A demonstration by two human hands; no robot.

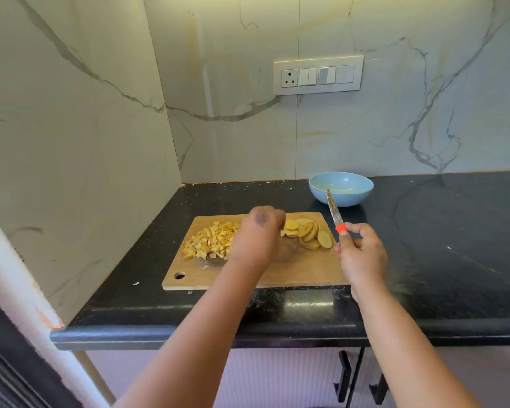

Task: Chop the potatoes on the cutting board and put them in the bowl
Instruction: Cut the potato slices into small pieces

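A black stone counter [424, 245] runs into a marble-clad corner, with a switch panel [318, 75] on the wall above it. On the counter lies a wooden cutting board [292, 272], and both hands work over it. The left hand [258, 240] hovers mid-board with its fingers curled down toward the potato slices [308, 234]; whether it already pinches one I cannot tell, as the knuckles hide the tips. A heap of diced potato [209, 241] sits just to the outside of that hand. The right hand [361, 254] grips a knife [334, 213] by its handle, blade raised and pointing away toward the blue bowl [340, 188], which stands beyond both hands and looks nearly empty. The danger, I'd say, lies in the slices: overlapped and round, they may slip under the blade, and the left fingertips sit close to where it would come down.
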